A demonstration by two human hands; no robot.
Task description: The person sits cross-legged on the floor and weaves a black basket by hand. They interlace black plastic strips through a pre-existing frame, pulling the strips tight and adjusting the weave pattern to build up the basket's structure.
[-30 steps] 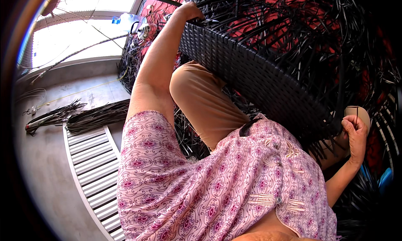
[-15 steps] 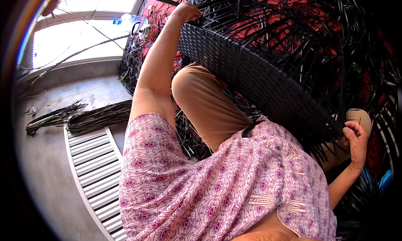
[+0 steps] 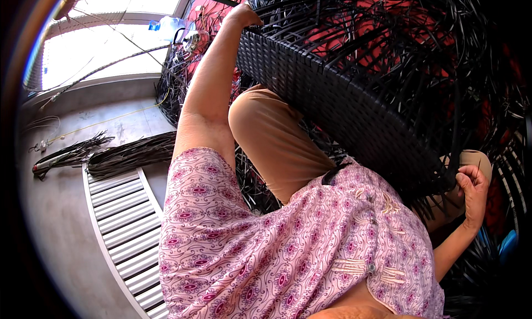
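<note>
A black woven wicker panel [image 3: 332, 92] slants across my lap, with many loose black strands [image 3: 421, 47] fanning out of it over a red frame [image 3: 354, 31]. My left hand [image 3: 244, 15] is stretched up and grips the panel's upper left corner. My right hand [image 3: 471, 189] is at the panel's lower right end, its fingers curled around thin black strands there. My tan trouser knee [image 3: 271, 136] sits under the panel, and my pink patterned shirt [image 3: 288, 247] fills the lower part of the view.
Bundles of black strands [image 3: 111, 155] lie on the grey floor at the left. A white slatted panel [image 3: 122, 225] rests on the floor beside me. More tangled strands [image 3: 174, 80] pile up near a bright window [image 3: 105, 47].
My left hand has slid slightly up and to the right along the panel's corner. My right hand has dropped a little at the lower right end.
</note>
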